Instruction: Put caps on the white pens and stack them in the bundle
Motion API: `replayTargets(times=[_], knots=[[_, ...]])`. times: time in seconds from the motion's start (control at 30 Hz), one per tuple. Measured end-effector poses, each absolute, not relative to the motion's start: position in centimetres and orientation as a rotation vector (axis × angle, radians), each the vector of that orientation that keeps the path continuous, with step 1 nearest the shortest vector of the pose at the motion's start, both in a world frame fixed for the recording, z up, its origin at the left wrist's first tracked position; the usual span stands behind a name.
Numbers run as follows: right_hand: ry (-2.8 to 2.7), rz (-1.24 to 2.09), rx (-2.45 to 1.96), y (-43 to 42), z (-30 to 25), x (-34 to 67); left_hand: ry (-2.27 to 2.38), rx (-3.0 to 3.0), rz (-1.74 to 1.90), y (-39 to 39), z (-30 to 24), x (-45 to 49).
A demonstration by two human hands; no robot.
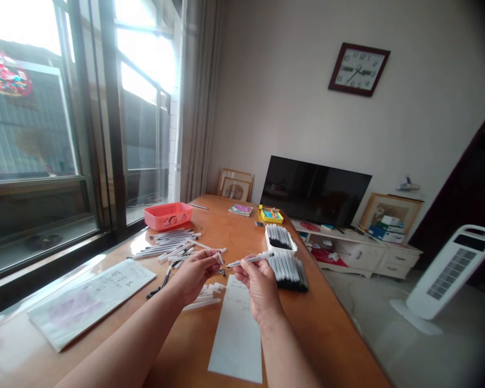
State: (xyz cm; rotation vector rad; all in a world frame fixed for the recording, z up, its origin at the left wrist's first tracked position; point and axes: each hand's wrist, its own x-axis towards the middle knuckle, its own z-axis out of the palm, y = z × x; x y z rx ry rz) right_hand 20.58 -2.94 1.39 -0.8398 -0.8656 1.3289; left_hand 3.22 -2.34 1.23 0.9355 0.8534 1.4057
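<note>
My left hand [198, 275] is closed in a pinch on a small whitish piece at its fingertips, perhaps a pen cap. Across from it, my right hand [261, 283] grips a slim white pen [236, 263], its pointed end turned toward the left hand. A small gap separates the two. Loose pens [172, 240] lie in a pile beyond my left hand. Below it are several white tubes [206, 296], partly hidden by the wrist. Small dark bits lie between the hands. To the right are bundled pens with black ends [288, 272].
A white box of pens [281, 240] stands behind the bundle. A red plastic box [168, 216] sits near the window. Black scissors [160, 285], a notebook [92, 302] and a paper strip [236, 339] lie on the wooden table [319, 334]. Farther back is a yellow box [271, 215].
</note>
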Motion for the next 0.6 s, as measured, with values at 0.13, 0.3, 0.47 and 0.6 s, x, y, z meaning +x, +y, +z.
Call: replayTargets(times=[0.13,0.3,0.47,0.6], knots=[[-0.872,1.311,-0.789,-3.23,1.57,20.16,0.765,0.799,1.397,-2.32,1.11,3.08],[-0.884,1.240,-0.757,-3.40,1.60,19.73,0.726,0.746,1.387,-2.40,1.11,3.19],[-0.894,1.222,-0.739,-3.39,1.46,19.55,0.714,0.729,1.354,-2.60,1.25,3.55],[-0.892,1.222,-0.731,-3.28,1.21,19.56,0.704,0.738,1.325,-2.74,1.31,3.62]])
